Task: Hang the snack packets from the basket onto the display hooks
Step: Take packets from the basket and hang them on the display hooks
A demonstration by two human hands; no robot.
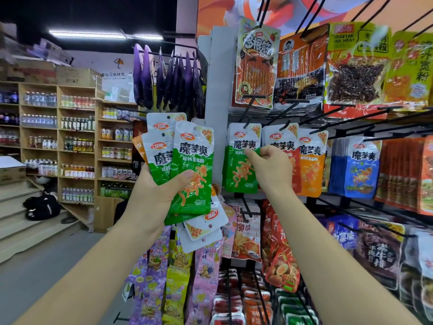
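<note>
Head view, the only one I have. My left hand [161,191] is clamped on a fan of green packets [192,165]. The thumb lies across the front packet and the fingers are curled behind the bunch. More of the bunch sticks out above the thumb, and a few packets hang upside down just below the heel of the hand. My right hand [269,165] has thumb and fingertips closed in a pinch on the right edge of the hung green packet [239,167]. That packet's top sits at the hook [246,124], well above my fingertips. The basket is out of view.

I cannot tell whether the hole is fully over the prong or only caught on its tip. If it is only caught, letting go of the pinch could drop the packet. Tugging it sideways could tear the hole.

The bigger risk, I judge, is on the left. That bunch is loose and slick, held by one thumb. The upside-down packets below the palm look least secure, so any tilt of the wrist could shed them. The orange packet [311,165] hangs just beyond my right knuckles, and a careless withdrawal could knock it.
</note>
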